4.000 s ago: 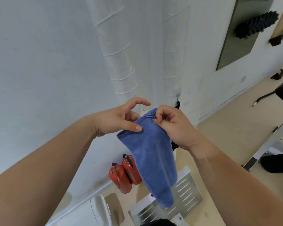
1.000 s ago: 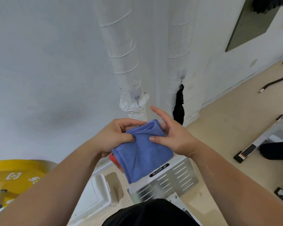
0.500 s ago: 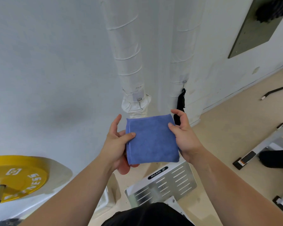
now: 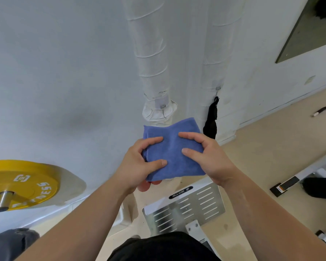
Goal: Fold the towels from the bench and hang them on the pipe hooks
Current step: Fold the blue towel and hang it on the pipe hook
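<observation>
**Mia:** What is closest to us?

**Ben:** Some black clothing [image 4: 158, 247] at 6 o'clock, right at the bottom. Two bare arms go up from there to the middle.

**Mia:** What are the hands doing?

**Ben:** The left hand [image 4: 137, 164] has the left side of the blue towel [image 4: 173, 147]. Its grip is clamped on the towel. The thumb and one finger are on top and the other fingers are under it. Their tips peek out below the towel's bottom edge.

**Mia:** And the other one?

**Ben:** The right hand [image 4: 209, 157] has the right side. Its grip is clamped on the towel too, with the thumb and first finger pressed on top. The other fingers are hidden behind the towel.

**Mia:** So where is the towel?

**Ben:** Up in the air between both hands, in the middle. It is folded into a small square.

**Mia:** What is past it?

**Ben:** Down on the floor [image 4: 271, 147], at 6 o'clock from the towel, is a shiny metal plate [image 4: 184, 210] with slots. At 9 o'clock is a yellow weight plate [image 4: 23, 185] on a bar.

**Mia:** And farther away?

**Ben:** Two fat white pipes go up the wall at 12 o'clock. The left pipe [image 4: 151, 53] ends just behind the towel. The right pipe [image 4: 218, 44] is at 1 o'clock. A black strap [image 4: 211, 121] hangs from a small hook [image 4: 217, 88] on it, just beside the towel's top right corner. Far off at 2 o'clock is a dark panel [image 4: 309, 34] on the wall.
</observation>
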Available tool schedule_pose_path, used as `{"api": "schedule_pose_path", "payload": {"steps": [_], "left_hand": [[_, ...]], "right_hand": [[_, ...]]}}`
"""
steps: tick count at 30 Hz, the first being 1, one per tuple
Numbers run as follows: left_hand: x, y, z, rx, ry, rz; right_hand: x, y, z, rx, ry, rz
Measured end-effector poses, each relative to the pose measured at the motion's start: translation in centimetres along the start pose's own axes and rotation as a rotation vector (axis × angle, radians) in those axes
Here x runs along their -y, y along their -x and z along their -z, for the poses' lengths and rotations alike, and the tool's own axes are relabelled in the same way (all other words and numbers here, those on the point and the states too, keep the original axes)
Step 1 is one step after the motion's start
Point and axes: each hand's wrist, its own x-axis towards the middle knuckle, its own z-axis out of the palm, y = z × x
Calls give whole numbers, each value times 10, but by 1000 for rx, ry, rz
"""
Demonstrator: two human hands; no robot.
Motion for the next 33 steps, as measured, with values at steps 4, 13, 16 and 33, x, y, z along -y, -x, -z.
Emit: {"api": "schedule_pose_path", "payload": {"steps": [4, 13, 16, 33], "left_hand": [[7, 0, 7, 7, -269, -26], [18, -27, 20, -123, -399, -115], [17, -42, 32, -60, -497, -190], [53, -174, 92, 138, -241, -244]], "right_hand": [[0, -6, 9, 192, 372, -91], [-10, -40, -7, 109, 717, 71], [-20, -52, -12, 8, 783, 141], [-14, -141, -72, -268, 177, -165]]}}
